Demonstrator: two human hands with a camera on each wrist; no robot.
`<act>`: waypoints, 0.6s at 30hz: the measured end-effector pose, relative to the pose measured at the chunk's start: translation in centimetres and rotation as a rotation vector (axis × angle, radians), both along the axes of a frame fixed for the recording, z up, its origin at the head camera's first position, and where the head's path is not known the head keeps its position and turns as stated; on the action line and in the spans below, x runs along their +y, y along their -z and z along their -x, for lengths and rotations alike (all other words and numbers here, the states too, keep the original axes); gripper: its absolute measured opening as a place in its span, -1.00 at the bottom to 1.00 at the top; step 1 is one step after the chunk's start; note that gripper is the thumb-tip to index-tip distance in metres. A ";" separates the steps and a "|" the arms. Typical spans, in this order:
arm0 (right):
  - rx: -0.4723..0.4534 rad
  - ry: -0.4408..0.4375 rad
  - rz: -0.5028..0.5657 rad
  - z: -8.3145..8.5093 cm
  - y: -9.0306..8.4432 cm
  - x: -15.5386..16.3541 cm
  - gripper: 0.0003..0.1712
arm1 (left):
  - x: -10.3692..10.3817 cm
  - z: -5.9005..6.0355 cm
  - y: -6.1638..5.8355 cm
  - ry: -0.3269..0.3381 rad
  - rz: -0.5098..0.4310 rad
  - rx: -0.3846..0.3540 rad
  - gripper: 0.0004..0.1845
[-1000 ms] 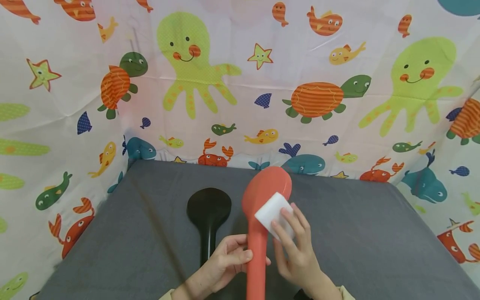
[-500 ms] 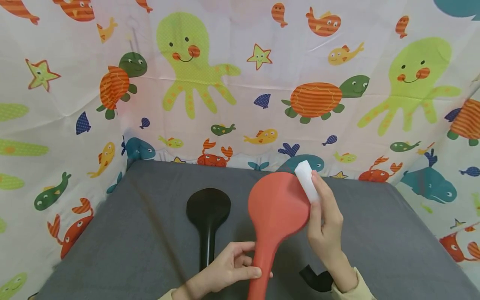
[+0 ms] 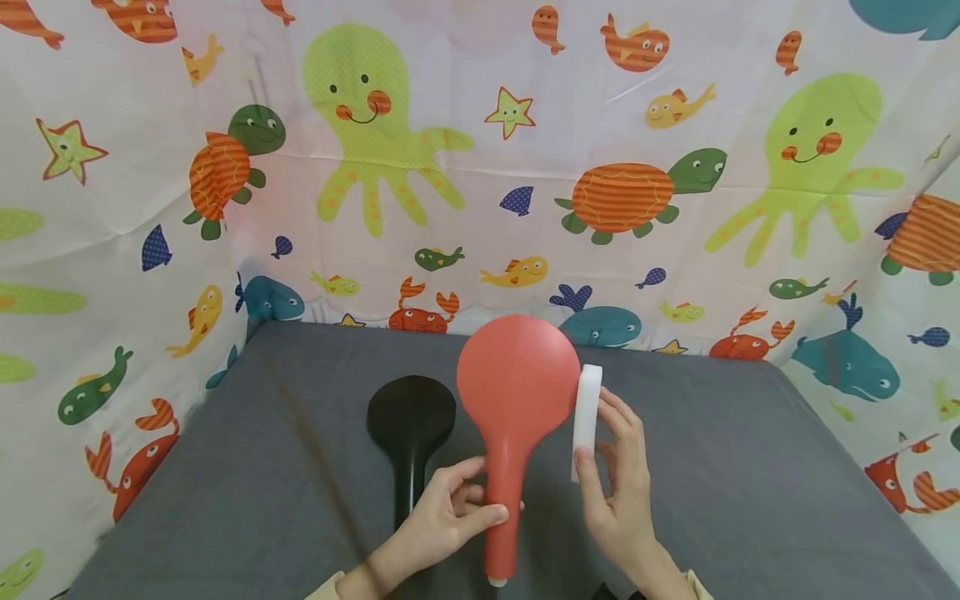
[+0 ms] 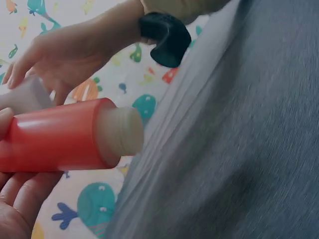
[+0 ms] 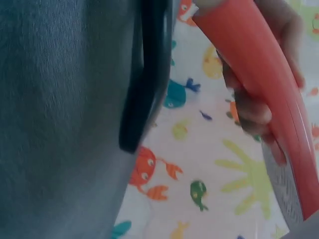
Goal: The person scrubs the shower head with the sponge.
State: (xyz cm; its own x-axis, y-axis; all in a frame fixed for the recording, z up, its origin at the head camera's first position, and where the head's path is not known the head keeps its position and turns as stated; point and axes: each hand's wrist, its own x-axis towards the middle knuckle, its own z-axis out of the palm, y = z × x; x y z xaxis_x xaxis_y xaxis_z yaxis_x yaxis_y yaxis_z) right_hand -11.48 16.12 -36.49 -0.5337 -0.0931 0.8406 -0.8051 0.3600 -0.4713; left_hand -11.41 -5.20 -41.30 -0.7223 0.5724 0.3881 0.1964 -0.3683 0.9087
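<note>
My left hand grips the handle of a red paddle-shaped thing, holding it upright above the table with its round face toward the head camera. A pale plug ends the handle in the left wrist view. My right hand holds a white sponge-like block, fingers behind it and thumb in front, right at the head's right edge. In the right wrist view a grey ridged surface shows on the red thing's other side. A similar black paddle-shaped thing lies to the left, its handle's lower end hidden by my left hand.
A grey cloth covers the table. Around its back and sides hangs a white curtain printed with sea animals. A black strap is around my right wrist. A thin blurred dark streak crosses the left part of the head view.
The red thing first turned from edge-on to face-on, then rose and shifted left, baring the handle's end. The white block moved up to the head's upper right edge, then down along its right side.
</note>
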 end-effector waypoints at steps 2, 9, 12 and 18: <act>-0.014 0.007 0.010 0.1 -0.5 0.3 -0.52 | -0.2 0.1 -0.1 -0.034 0.055 0.038 -0.58; -0.054 0.064 0.072 1.7 -3.3 2.7 -0.55 | -0.6 0.3 -0.9 -0.077 0.254 0.190 -0.60; -0.088 0.051 0.074 2.3 -3.9 3.5 -0.58 | -0.7 0.5 -0.4 -0.039 0.279 0.194 -0.60; -0.179 0.107 0.084 2.1 -3.8 4.1 -0.60 | -0.6 0.5 -0.3 -0.070 0.264 0.220 -0.62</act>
